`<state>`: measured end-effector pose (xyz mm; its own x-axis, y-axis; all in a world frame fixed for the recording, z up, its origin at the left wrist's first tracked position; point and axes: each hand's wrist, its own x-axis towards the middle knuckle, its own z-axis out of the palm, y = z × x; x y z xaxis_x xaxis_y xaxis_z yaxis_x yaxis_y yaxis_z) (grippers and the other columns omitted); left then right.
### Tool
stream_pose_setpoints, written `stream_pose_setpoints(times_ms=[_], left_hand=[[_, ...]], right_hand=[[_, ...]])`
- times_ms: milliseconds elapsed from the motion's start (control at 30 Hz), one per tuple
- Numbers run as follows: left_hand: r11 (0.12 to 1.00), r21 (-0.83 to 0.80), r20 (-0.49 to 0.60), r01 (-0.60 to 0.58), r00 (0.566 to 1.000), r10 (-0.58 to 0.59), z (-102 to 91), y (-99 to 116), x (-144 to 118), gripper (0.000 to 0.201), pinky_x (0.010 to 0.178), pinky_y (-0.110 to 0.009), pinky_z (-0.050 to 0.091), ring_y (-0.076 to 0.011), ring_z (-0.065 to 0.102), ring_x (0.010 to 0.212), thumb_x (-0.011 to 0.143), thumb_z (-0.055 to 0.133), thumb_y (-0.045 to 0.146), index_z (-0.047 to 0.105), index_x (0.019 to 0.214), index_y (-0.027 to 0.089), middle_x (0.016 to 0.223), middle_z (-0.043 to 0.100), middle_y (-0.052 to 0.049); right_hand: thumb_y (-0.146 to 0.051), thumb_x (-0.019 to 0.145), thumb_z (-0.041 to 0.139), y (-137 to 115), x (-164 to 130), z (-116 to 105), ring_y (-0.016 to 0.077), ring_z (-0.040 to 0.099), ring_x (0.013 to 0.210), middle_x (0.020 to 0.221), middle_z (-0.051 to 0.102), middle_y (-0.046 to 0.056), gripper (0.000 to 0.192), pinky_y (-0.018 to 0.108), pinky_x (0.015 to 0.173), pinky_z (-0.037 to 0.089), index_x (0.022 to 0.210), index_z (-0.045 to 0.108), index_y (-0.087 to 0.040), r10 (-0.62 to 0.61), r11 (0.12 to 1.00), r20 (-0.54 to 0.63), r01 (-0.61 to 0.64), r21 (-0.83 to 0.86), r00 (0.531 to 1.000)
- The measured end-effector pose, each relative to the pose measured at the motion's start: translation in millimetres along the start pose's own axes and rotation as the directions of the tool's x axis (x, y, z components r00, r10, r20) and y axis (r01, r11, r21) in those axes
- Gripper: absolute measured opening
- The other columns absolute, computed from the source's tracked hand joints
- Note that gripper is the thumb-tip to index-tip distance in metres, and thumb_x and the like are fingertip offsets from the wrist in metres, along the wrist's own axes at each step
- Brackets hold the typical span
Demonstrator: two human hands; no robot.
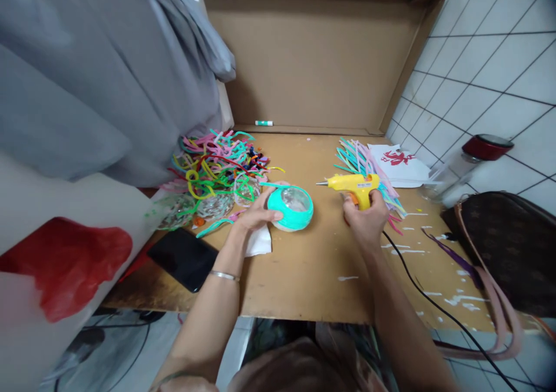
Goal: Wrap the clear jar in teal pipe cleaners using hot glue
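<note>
My left hand is closed around the left side of a small round clear bowl wrapped in turquoise pipe cleaner. A loose turquoise end sticks out to the left over my fingers. The bowl's open top faces up and its clear inside shows. In my right hand is a yellow hot glue gun, gripped by its handle. The metal nozzle points left toward the bowl, a short gap away. A black cord trails from the glue gun to the lower right.
Tangled coloured pipe cleaners and clear bowls lie at left, near a black phone. More pipe cleaners lie behind the glue gun. A bottle and brown bag stand right. Cardboard closes the back.
</note>
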<state>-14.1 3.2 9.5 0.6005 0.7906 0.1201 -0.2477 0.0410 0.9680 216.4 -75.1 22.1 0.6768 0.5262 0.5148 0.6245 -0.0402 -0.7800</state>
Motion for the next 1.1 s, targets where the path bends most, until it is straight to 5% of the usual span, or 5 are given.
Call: stream_pose_setpoints(times_ms=[133, 400, 600, 833, 1100], left_hand=[[0.979, -0.201, 0.024, -0.045, 0.998, 0.051, 1.7, 2, -7, 0.1, 0.097, -0.049, 0.05, -0.0396, 0.061, 0.115, 0.039, 0.08, 0.043, 0.052, 0.132, 0.018, 0.123, 0.065, -0.014], [0.941, -0.326, 0.015, -0.084, 0.995, 0.094, 2.2, -5, 0, 0.102, 0.097, -0.047, 0.053, -0.0408, 0.06, 0.119, 0.036, 0.084, 0.041, 0.053, 0.13, 0.019, 0.127, 0.065, -0.014], [0.867, -0.481, -0.152, -0.132, 0.986, 0.066, 15.8, -2, 13, 0.084, 0.099, -0.051, 0.052, -0.0391, 0.061, 0.12, 0.049, 0.081, 0.049, 0.058, 0.123, 0.017, 0.124, 0.068, -0.015], [0.814, -0.564, -0.238, -0.142, 0.971, 0.005, 17.6, 2, 17, 0.065, 0.106, -0.049, 0.046, -0.0349, 0.058, 0.125, 0.063, 0.077, 0.046, 0.06, 0.118, 0.015, 0.119, 0.071, -0.012], [0.847, -0.524, -0.2, -0.088, 0.98, -0.022, 13.3, 5, 16, 0.064, 0.1, -0.048, 0.05, -0.0339, 0.06, 0.122, 0.067, 0.07, 0.055, 0.058, 0.117, 0.017, 0.115, 0.072, -0.011]], right_hand=[[-0.042, 0.062, 0.056, 2, 6, -2, 0.0147, 0.047, 0.058, 0.066, 0.053, -0.002, 0.024, 0.03, 0.059, 0.041, 0.074, 0.05, -0.022, 0.105, 0.991, 0.06, -0.11, 0.075, 0.993], [-0.041, 0.068, 0.057, 20, 5, 11, 0.0252, 0.058, 0.083, 0.092, 0.064, 0.012, 0.035, 0.033, 0.07, 0.042, 0.091, 0.062, -0.016, 0.141, 0.923, 0.304, -0.014, -0.385, 0.942], [-0.043, 0.077, 0.055, 32, 5, 16, 0.0296, 0.062, 0.092, 0.101, 0.066, 0.017, 0.046, 0.035, 0.075, 0.045, 0.108, 0.065, -0.01, 0.219, 0.836, 0.43, 0.059, -0.546, 0.876], [-0.044, 0.075, 0.056, 34, 2, 19, 0.0273, 0.062, 0.084, 0.09, 0.067, 0.013, 0.044, 0.034, 0.072, 0.045, 0.104, 0.067, -0.013, 0.182, 0.838, 0.412, 0.079, -0.541, 0.893], [-0.047, 0.064, 0.058, 38, 9, 17, 0.0188, 0.046, 0.06, 0.06, 0.051, 0.001, 0.027, 0.03, 0.057, 0.031, 0.069, 0.058, -0.02, 0.141, 0.934, 0.227, -0.053, -0.355, 0.964]])
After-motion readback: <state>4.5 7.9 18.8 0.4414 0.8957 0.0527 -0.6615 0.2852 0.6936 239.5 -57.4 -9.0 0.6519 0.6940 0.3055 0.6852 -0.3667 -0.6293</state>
